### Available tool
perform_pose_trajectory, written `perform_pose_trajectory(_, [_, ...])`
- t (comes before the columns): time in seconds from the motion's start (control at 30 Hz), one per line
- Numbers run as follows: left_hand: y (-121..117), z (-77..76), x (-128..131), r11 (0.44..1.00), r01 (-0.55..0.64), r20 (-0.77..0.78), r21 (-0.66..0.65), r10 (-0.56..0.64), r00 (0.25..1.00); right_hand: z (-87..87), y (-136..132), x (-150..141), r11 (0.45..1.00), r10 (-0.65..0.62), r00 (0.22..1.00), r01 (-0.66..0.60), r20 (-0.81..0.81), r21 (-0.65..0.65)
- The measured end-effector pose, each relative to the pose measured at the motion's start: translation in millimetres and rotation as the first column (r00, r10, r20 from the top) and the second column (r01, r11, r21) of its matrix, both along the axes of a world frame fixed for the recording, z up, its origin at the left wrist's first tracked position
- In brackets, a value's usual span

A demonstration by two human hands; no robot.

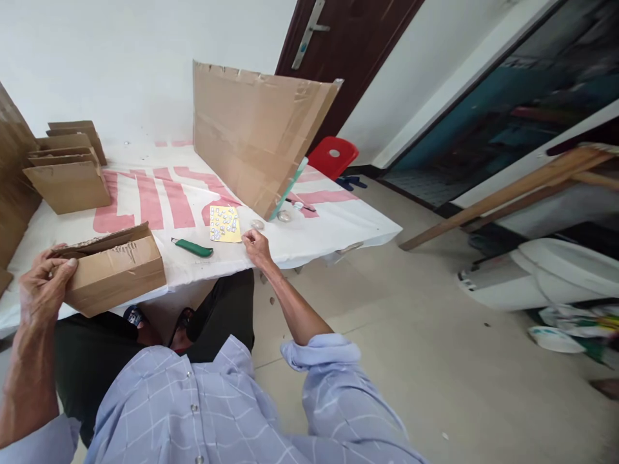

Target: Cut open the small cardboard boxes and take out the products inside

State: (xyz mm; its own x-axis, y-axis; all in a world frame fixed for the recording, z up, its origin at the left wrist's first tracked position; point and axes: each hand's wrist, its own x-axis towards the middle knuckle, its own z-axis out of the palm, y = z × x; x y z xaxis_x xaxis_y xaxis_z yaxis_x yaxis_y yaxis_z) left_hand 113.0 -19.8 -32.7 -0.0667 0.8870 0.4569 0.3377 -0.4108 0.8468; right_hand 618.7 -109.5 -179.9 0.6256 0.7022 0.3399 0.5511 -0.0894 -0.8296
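At the left front of the table, my left hand (46, 280) grips the end of a small brown cardboard box (118, 274), its thumb on the outer wall. The box's top flaps stand up, with a torn patch on the near one. My right hand (257, 248) has its fingers closed in a pinch beside the lower right corner of a yellow sheet (235, 237) bearing many small pale pieces. What the fingertips hold, if anything, is too small to tell. Between box and sheet lies a green utility knife (193, 247).
A large cardboard sheet (256, 129) stands upright on the table. Rolls of clear tape (284, 216) lie by its foot. Several folded cardboard boxes (70, 183) stand at the back left. A red stool (333, 156) is beyond the table, a wooden post (483, 203) to the right.
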Motion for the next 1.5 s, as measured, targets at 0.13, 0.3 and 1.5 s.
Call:
perform_pose_trajectory(0.13, [0,1.6,1,1.000,-0.017,-0.003,0.011,0.017,1.000,6.3,-6,46,0.985,-0.171,0.984,0.171,0.052,-0.011])
perform_pose_trajectory(0.3, [-3,5.1,3,1.000,-0.006,-0.012,0.014,0.006,1.000,19.0,14,77,0.972,-0.219,0.968,0.228,0.125,-0.061])
perform_pose_trajectory(1.5, [-8,-16.2,-10,0.981,0.183,0.113,-0.059,-0.176,0.978,58.6,32,-47,0.993,0.061,0.902,-0.097,0.427,0.062])
